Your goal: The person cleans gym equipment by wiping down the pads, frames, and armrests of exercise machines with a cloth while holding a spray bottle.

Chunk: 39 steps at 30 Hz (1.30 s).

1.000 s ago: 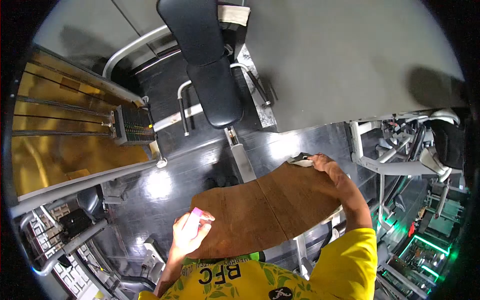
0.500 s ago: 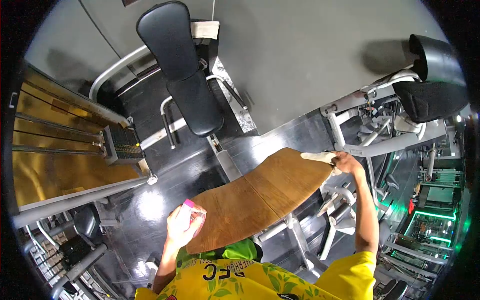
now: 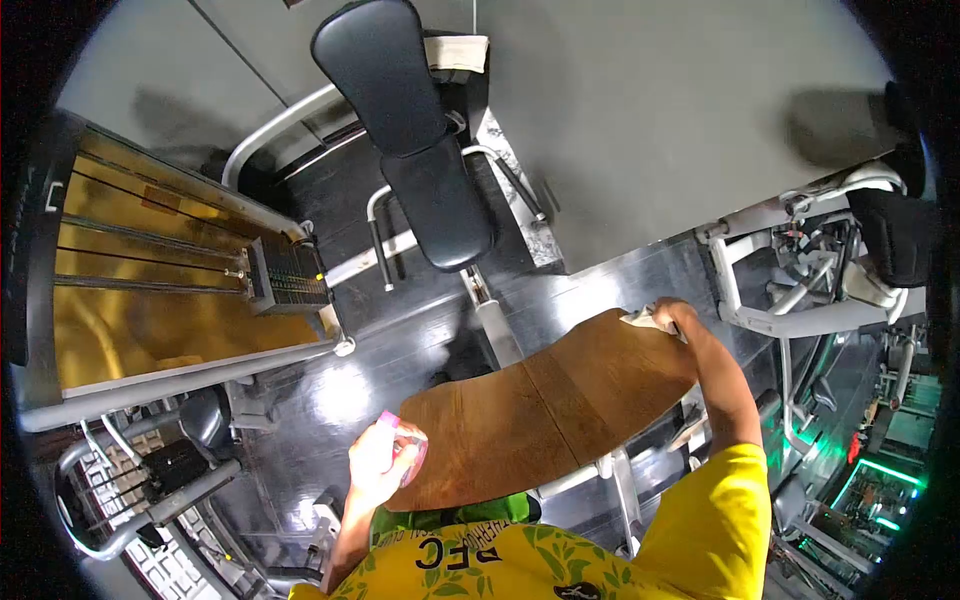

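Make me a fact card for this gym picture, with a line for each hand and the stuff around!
Left hand: holds a pink bottle by the board's left end
Right hand: holds a pale cloth at the board's far right corner
Board: brown, curved, with a seam across
Shirt: yellow
Ahead: black seat
Ahead, left: weight stack
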Each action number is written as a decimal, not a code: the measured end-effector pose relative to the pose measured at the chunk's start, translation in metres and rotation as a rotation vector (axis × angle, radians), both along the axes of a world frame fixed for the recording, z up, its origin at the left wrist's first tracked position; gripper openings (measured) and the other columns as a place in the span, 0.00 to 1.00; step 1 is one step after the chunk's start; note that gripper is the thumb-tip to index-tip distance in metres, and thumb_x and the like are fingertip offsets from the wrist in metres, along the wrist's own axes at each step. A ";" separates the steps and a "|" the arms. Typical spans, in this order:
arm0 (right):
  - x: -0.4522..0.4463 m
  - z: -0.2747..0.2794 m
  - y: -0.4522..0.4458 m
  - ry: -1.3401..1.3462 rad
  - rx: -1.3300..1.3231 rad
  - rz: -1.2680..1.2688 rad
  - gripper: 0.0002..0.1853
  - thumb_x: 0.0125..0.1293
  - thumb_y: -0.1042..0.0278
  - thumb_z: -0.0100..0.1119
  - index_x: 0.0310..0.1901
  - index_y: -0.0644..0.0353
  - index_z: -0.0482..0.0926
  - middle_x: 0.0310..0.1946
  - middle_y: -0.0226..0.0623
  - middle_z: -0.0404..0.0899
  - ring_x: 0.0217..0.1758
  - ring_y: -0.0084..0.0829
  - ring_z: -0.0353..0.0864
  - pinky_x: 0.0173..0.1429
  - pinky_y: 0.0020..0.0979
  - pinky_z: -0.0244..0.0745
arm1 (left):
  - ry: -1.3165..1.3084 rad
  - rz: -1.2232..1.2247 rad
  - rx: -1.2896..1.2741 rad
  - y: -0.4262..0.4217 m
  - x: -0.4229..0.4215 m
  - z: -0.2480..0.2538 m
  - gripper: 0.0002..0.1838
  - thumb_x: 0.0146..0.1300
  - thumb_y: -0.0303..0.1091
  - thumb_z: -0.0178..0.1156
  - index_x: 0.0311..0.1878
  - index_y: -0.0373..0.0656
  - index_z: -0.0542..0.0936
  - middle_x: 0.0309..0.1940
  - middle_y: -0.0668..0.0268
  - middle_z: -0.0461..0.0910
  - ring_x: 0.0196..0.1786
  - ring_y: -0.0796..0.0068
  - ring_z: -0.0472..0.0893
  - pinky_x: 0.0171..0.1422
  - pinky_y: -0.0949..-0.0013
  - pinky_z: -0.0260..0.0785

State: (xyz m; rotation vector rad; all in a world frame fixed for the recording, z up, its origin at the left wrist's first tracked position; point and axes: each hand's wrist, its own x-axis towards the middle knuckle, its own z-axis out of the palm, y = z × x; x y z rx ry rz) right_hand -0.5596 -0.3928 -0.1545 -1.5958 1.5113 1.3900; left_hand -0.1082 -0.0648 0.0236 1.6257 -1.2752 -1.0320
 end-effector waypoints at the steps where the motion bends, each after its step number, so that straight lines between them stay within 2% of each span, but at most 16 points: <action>1: -0.005 -0.022 -0.004 -0.004 0.007 0.004 0.25 0.52 0.64 0.54 0.54 0.61 0.76 0.55 0.48 0.75 0.57 0.42 0.76 0.55 0.39 0.73 | 0.042 0.031 0.026 0.001 -0.001 -0.002 0.10 0.53 0.22 0.62 0.40 0.38 0.77 0.34 0.62 0.82 0.32 0.75 0.81 0.36 0.75 0.73; 3: -0.010 -0.060 -0.006 -0.165 -0.159 -0.091 0.22 0.55 0.65 0.53 0.52 0.64 0.77 0.52 0.48 0.78 0.53 0.44 0.79 0.51 0.41 0.76 | 0.082 0.071 0.059 0.003 -0.003 -0.005 0.10 0.53 0.22 0.62 0.40 0.38 0.77 0.34 0.62 0.82 0.33 0.75 0.82 0.36 0.74 0.73; 4: 0.003 -0.064 0.003 -0.190 -0.333 -0.015 0.20 0.59 0.65 0.52 0.51 0.65 0.76 0.48 0.47 0.80 0.48 0.45 0.81 0.48 0.42 0.78 | 0.079 0.084 0.064 0.003 -0.006 -0.006 0.10 0.53 0.22 0.62 0.40 0.38 0.77 0.34 0.62 0.83 0.33 0.74 0.82 0.36 0.74 0.74; 7: 0.017 -0.100 0.003 -0.197 -0.305 -0.142 0.18 0.62 0.65 0.49 0.52 0.63 0.76 0.47 0.46 0.80 0.50 0.44 0.80 0.51 0.43 0.77 | 0.070 0.109 0.072 0.002 -0.012 -0.008 0.10 0.53 0.22 0.62 0.40 0.38 0.76 0.34 0.61 0.83 0.35 0.73 0.83 0.35 0.73 0.74; 8: 0.011 -0.121 0.002 -0.255 -0.288 -0.222 0.17 0.63 0.64 0.48 0.52 0.56 0.76 0.49 0.42 0.80 0.52 0.45 0.79 0.54 0.42 0.75 | 0.059 0.110 0.063 0.000 -0.013 -0.007 0.10 0.52 0.22 0.62 0.40 0.38 0.77 0.34 0.61 0.83 0.35 0.72 0.83 0.35 0.73 0.75; 10: 0.003 -0.164 0.011 -0.327 -0.351 -0.162 0.17 0.63 0.63 0.47 0.52 0.53 0.76 0.49 0.41 0.80 0.52 0.45 0.79 0.55 0.42 0.75 | 0.029 0.105 0.076 -0.001 -0.014 -0.006 0.10 0.52 0.22 0.62 0.40 0.38 0.76 0.34 0.62 0.83 0.34 0.72 0.83 0.35 0.73 0.75; 12: 0.012 -0.176 0.017 -0.339 -0.390 -0.128 0.16 0.63 0.61 0.46 0.52 0.45 0.76 0.52 0.35 0.79 0.54 0.41 0.78 0.56 0.41 0.74 | -0.005 0.099 0.092 0.000 -0.012 -0.007 0.11 0.52 0.22 0.61 0.40 0.38 0.76 0.33 0.62 0.83 0.34 0.71 0.83 0.35 0.73 0.75; 16: 0.067 -0.124 0.021 -0.222 -0.148 0.114 0.19 0.61 0.55 0.47 0.54 0.43 0.75 0.59 0.31 0.74 0.61 0.34 0.73 0.60 0.42 0.70 | -0.057 0.085 0.113 0.001 -0.006 -0.008 0.10 0.53 0.22 0.61 0.39 0.38 0.76 0.33 0.62 0.82 0.33 0.71 0.83 0.35 0.73 0.75; 20: 0.089 -0.151 0.034 -0.323 -0.075 0.229 0.20 0.62 0.52 0.45 0.52 0.46 0.77 0.57 0.33 0.76 0.59 0.33 0.74 0.65 0.44 0.60 | -0.007 0.175 0.126 0.006 -0.004 -0.009 0.08 0.55 0.25 0.61 0.38 0.38 0.77 0.33 0.62 0.82 0.32 0.72 0.83 0.35 0.73 0.74; 21: 0.094 -0.167 0.035 -0.323 -0.074 0.233 0.20 0.62 0.52 0.45 0.52 0.46 0.77 0.57 0.33 0.76 0.59 0.33 0.74 0.65 0.44 0.60 | -0.006 0.180 0.126 0.008 -0.002 -0.009 0.08 0.55 0.25 0.61 0.38 0.38 0.77 0.33 0.62 0.82 0.32 0.72 0.83 0.35 0.73 0.74; 23: 0.099 -0.193 0.039 -0.494 0.194 0.359 0.19 0.61 0.53 0.45 0.47 0.49 0.80 0.53 0.37 0.78 0.55 0.36 0.76 0.61 0.42 0.62 | 0.021 0.196 0.128 0.010 0.004 -0.011 0.08 0.56 0.27 0.62 0.39 0.37 0.77 0.33 0.62 0.82 0.32 0.72 0.82 0.35 0.73 0.74; 29: 0.157 -0.194 0.092 -0.572 0.227 0.521 0.16 0.56 0.60 0.48 0.41 0.57 0.80 0.44 0.42 0.81 0.48 0.38 0.79 0.51 0.34 0.69 | 0.043 0.196 0.123 0.020 0.019 -0.010 0.10 0.56 0.27 0.63 0.41 0.37 0.78 0.33 0.62 0.82 0.34 0.73 0.83 0.36 0.73 0.74; 30: 0.168 -0.158 0.087 -0.525 0.258 0.454 0.17 0.56 0.62 0.48 0.43 0.59 0.80 0.44 0.44 0.81 0.46 0.39 0.80 0.49 0.39 0.71 | 0.046 0.204 0.122 0.023 0.020 -0.009 0.10 0.56 0.27 0.63 0.41 0.37 0.78 0.33 0.62 0.82 0.34 0.73 0.83 0.36 0.73 0.74; 34: 0.196 -0.138 0.097 -0.441 0.246 0.665 0.19 0.57 0.58 0.49 0.46 0.59 0.79 0.44 0.45 0.81 0.45 0.41 0.80 0.49 0.40 0.72 | 0.108 0.278 0.071 0.039 0.032 -0.011 0.09 0.55 0.27 0.62 0.40 0.37 0.78 0.33 0.62 0.82 0.33 0.73 0.82 0.36 0.73 0.74; 36: 0.222 -0.096 0.108 -0.584 0.352 0.394 0.23 0.61 0.52 0.47 0.49 0.60 0.78 0.45 0.46 0.81 0.48 0.42 0.80 0.52 0.40 0.72 | 0.160 0.326 0.056 0.049 0.039 -0.014 0.10 0.55 0.26 0.62 0.40 0.37 0.78 0.34 0.62 0.82 0.33 0.73 0.82 0.37 0.73 0.74; 39: 0.211 -0.273 0.156 -0.798 0.365 0.470 0.25 0.64 0.48 0.47 0.51 0.62 0.76 0.47 0.48 0.79 0.50 0.43 0.79 0.53 0.40 0.72 | 0.053 0.337 0.058 0.065 0.051 -0.018 0.10 0.54 0.26 0.62 0.40 0.37 0.78 0.34 0.62 0.82 0.34 0.73 0.82 0.37 0.73 0.74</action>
